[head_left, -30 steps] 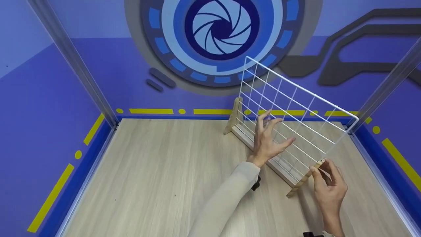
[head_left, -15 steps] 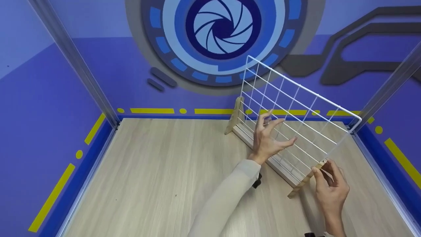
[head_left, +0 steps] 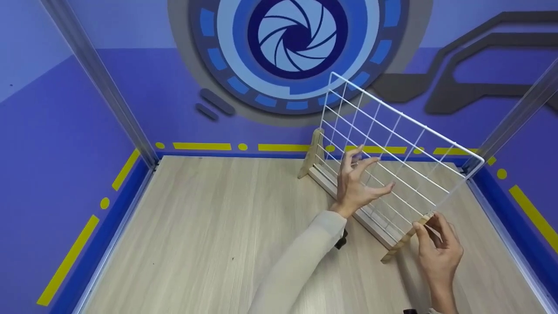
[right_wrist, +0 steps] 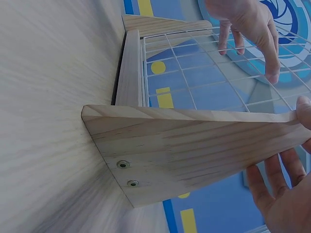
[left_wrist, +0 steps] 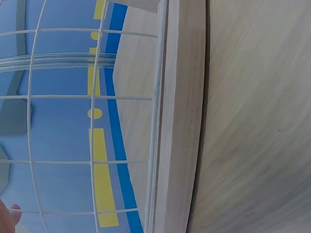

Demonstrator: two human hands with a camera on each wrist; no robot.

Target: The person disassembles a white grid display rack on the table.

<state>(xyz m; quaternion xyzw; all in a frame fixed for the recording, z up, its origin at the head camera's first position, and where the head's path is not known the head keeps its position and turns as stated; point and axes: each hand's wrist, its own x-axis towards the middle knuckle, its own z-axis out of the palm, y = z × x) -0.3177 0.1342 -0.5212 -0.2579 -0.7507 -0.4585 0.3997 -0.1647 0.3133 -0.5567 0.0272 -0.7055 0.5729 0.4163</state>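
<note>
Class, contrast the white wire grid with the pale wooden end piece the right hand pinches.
The white rectangular wire grid is open mesh; the pale tapering wooden end piece is solid. The grid is larger, the end piece smaller. The grid is plain white; the end piece shows grain. Both rise above the light wood-grain tabletop.

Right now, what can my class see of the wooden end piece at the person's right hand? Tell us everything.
The wooden end piece is a flat board that looks like pale, grained pine, broad at its foot and tapering upward. Two metal bolts show near the foot on its outer face. It stands upright on the table. A wooden crossbar meets its inner side, as does the white wire grid. The right hand grips its narrow upper end.
</note>
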